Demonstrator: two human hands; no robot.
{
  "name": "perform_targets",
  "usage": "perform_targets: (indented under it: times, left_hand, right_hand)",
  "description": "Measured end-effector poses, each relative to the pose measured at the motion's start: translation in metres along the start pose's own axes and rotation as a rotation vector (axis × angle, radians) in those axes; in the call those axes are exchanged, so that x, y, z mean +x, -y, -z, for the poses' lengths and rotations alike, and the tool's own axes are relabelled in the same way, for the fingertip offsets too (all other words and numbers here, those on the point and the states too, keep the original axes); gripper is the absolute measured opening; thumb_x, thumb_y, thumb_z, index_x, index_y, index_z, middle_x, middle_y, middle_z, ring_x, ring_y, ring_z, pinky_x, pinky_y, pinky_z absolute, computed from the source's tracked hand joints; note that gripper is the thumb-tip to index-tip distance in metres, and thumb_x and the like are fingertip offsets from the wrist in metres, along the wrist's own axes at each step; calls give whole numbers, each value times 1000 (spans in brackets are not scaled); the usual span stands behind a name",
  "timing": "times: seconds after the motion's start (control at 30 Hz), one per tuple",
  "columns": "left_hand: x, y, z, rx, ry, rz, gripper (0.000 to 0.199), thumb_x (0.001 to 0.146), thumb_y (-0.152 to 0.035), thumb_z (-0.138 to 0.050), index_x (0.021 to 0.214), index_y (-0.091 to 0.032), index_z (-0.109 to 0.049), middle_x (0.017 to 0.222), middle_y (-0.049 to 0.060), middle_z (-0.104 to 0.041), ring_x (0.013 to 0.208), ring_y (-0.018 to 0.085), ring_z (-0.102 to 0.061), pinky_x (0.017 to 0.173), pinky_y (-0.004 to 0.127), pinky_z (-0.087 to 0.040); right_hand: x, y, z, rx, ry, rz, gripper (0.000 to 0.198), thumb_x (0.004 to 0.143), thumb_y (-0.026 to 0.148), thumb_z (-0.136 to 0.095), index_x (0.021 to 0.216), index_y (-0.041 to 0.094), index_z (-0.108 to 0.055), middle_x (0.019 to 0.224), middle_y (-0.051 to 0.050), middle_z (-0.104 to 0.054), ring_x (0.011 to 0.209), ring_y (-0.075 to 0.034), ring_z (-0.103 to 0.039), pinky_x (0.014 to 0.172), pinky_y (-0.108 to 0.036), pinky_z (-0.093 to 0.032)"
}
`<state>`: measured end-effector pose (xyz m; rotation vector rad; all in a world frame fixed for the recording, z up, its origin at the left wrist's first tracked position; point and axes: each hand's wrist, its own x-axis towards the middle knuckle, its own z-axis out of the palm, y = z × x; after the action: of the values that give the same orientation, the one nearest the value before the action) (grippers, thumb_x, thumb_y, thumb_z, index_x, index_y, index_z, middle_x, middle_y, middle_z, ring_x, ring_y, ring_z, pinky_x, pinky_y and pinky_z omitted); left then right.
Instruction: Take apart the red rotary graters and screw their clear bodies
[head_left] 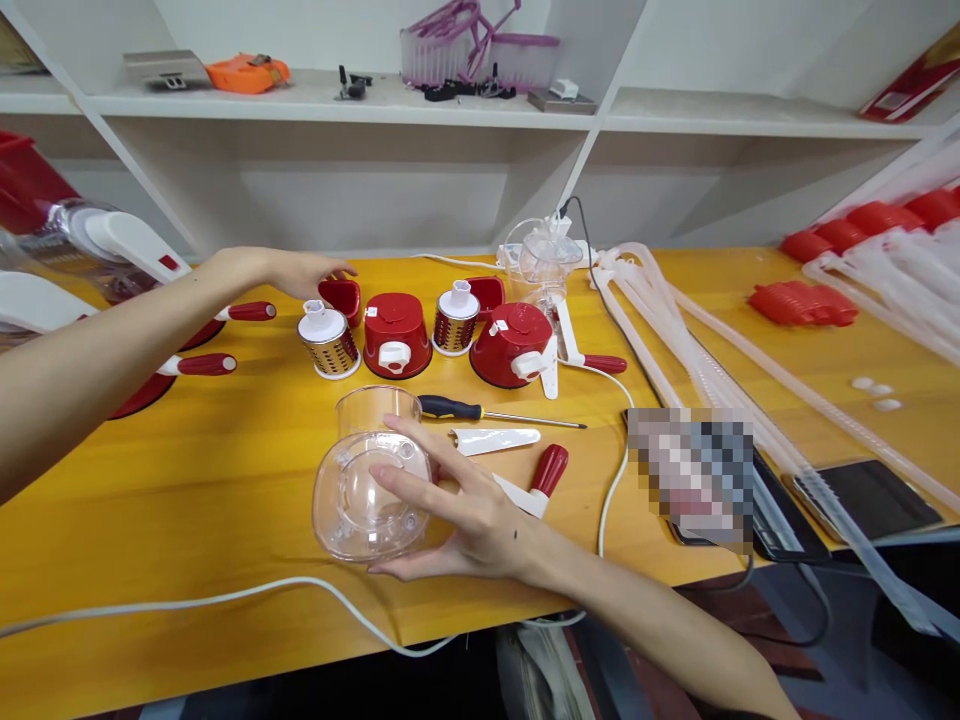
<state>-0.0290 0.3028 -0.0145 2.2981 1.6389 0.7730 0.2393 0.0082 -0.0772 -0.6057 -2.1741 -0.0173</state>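
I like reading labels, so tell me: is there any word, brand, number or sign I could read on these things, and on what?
None can be read.
The red packaging on the shelf carries print too small and blurred to make out.
The clear plastic housing under the right hand shows no lettering.

- Blurred into pixel blocks right of the screwdriver (495, 411): a patch (691, 478), contents unreadable.
- Half hidden behind the right hand (457, 515), below the screwdriver: clear housing (360, 490) and red handle (541, 480).
- Cut by the left edge, far left of the screwdriver: white-handled appliance (90, 245).
- Too small to identify, on the shelf above the screwdriver: black bits (352, 85).
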Motion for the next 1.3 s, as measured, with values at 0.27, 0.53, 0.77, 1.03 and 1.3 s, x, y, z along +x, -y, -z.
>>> perform_targets:
  times: [0.27, 0.53, 0.77, 1.03, 1.3]
  left_hand:
    - [-10, -9, 48, 14, 244, 12, 42, 72, -3, -76, 112, 1, -65, 114, 9, -74, 105, 18, -72, 114, 63, -43]
    - [-166, -22, -11, -277, -376, -53, 52, 95, -33, -60, 139, -14, -38, 141, 16, -51, 134, 28, -57, 111, 48, -49]
    - [-198, -19, -83, -393, -461, 84, 84, 74, -42, -87, 139, -22, -38, 144, 18, -49, 136, 35, -54, 116, 56, -47]
    - [-177, -5, -95, -456, -416, 147, 81, 75, -25, -85, 141, -18, -39, 143, 21, -57, 132, 36, -61, 114, 57, -49]
    - [-176, 2, -100, -465, -412, 172, 74, 74, -30, -86, 135, -19, -47, 141, 21, -60, 133, 40, -61, 113, 62, -48]
  right_hand:
    - [4, 3, 2, 15, -32, 17, 72, 73, 64, -70, 121, 11, -67, 154, -15, -38, 157, -8, -40, 118, -18, -57]
    - [20, 6, 21, 21, -62, -46, 79, 68, 63, -76, 128, 14, -56, 150, -11, -44, 151, -9, -48, 117, -25, -60]
    - [110, -19, 81, -63, -81, -265, 78, 79, 64, -65, 141, 18, -53, 148, -7, -46, 150, -5, -46, 76, 0, -56]
    - [213, -124, 51, -195, 63, -400, 84, 78, 68, -64, 146, 20, -50, 147, -2, -47, 79, 13, -42, 81, -3, -44]
    - [211, -192, -6, -280, 286, -586, 80, 79, 61, -67, 146, 20, -52, 101, -2, -60, 79, 9, -35, 111, -18, -49]
